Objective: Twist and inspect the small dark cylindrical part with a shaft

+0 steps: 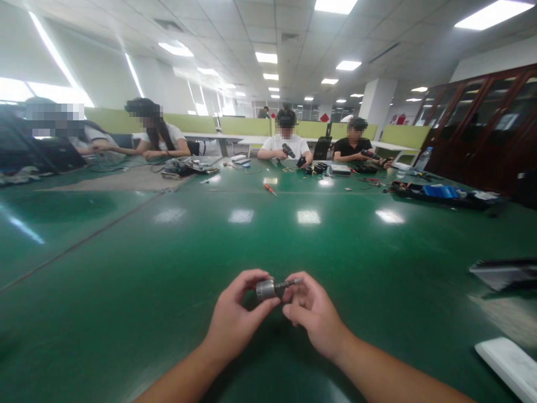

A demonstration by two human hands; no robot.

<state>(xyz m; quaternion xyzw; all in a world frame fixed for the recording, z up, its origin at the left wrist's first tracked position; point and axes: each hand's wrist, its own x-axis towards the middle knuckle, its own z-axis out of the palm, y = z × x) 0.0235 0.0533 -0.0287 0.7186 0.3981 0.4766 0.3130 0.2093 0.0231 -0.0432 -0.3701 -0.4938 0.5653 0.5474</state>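
Observation:
Thumb and fingers of my left hand (241, 308) pinch a small silver metal cylinder with a shaft (265, 289), held above the green tabletop. Its thin shaft points right, and part of it looks ridged or wound like a spring. My right hand (312, 313) is around the shaft's free end with loosely curled fingers. The index finger lies close against the tip, while the thumb stays apart, lower down. Whether the right fingertips press on the shaft is hard to make out.
A red screwdriver (269, 189) lies farther out on the green table (188, 246). At the right are a dark tray with blue things (440, 192), a dark flat object (503, 272) and a white object (509, 364). Several people sit across the table, one holding a power drill (288, 150).

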